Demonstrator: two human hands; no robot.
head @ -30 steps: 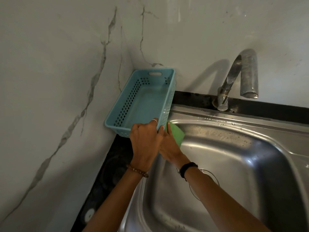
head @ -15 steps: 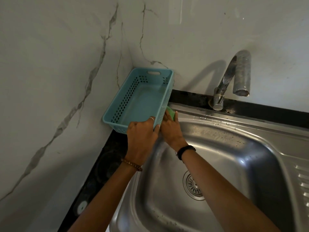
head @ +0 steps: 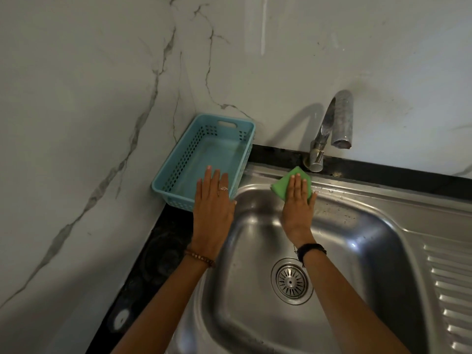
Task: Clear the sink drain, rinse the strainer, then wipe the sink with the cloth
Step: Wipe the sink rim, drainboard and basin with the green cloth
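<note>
From the head camera, the right hand (head: 297, 208) lies flat with fingers straight and together, pressing a green cloth (head: 286, 183) onto the back rim of the steel sink (head: 383, 205), just in front of the tap (head: 329, 131). The left hand (head: 213, 210) rests open, fingers extended over the near corner of the blue basket (head: 184, 159) on the dark surface (head: 153, 251). The strainer (head: 292, 281) sits in the drain.

Both forearms are bare, with no sleeves in view. The left hand (head: 213, 208) bears a thin ring (head: 224, 188), apparently silver with a small ornament, and a brown beaded bracelet (head: 200, 258) at the wrist. The right hand (head: 297, 205) carries a black wristband (head: 311, 251) with a loose strand hanging.
</note>
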